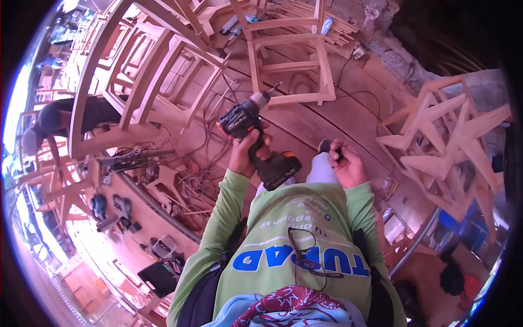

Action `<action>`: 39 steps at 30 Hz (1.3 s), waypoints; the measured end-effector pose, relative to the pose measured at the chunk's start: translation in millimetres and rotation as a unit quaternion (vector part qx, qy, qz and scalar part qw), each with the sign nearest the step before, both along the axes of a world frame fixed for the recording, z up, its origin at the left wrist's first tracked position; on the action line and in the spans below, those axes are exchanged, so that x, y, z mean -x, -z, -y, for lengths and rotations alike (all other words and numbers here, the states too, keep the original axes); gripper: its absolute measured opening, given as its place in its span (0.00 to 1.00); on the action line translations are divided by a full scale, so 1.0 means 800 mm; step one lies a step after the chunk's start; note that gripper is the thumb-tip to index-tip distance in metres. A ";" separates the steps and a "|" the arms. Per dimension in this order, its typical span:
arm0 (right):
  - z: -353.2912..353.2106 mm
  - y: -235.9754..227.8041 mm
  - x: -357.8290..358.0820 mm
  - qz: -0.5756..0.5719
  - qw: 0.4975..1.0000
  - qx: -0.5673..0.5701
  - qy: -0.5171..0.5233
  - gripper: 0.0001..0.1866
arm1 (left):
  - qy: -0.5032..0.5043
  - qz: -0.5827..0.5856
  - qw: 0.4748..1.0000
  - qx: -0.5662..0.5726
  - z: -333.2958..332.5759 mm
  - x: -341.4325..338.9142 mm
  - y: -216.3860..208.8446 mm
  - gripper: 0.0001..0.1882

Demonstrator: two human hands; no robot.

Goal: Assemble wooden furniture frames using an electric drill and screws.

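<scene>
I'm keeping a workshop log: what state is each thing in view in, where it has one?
Cordless drill: held in the left hand, bit fitted, battery attached; running or not, can't tell.
Right hand: curled around a small dark item, kind unclear.
Eyeglasses: hanging at the shirt front.
Wooden frame ahead: bare, open gaps.
Wooden frames at right: piled together, bare.

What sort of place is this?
Probably a woodworking or furniture workshop: a bare wooden chair-like frame stands ahead, thin wooden strips lie piled beyond it, and the person's left hand holds a cordless drill.
</scene>
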State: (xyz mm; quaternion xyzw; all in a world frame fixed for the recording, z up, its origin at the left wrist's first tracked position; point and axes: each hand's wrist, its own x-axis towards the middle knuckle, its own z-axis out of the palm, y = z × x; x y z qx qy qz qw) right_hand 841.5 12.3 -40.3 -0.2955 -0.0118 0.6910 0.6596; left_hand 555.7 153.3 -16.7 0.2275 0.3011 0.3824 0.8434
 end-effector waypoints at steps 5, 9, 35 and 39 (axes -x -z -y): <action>-0.021 0.010 -0.044 -0.040 0.998 -0.041 0.037 0.13 | 0.014 0.047 0.998 0.049 -0.015 -0.058 -0.005 0.20; -0.054 0.006 -0.091 -0.047 0.997 -0.049 0.023 0.12 | 0.010 0.074 0.995 0.069 -0.028 -0.110 0.005 0.19; -0.308 -0.008 -0.295 0.006 0.988 -0.045 -0.149 0.10 | -0.176 -0.063 0.982 0.036 -0.109 -0.335 0.006 0.18; -0.362 -0.010 -0.285 -0.111 0.986 -0.064 -0.110 0.11 | -0.203 -0.105 0.974 0.008 -0.140 -0.366 0.001 0.18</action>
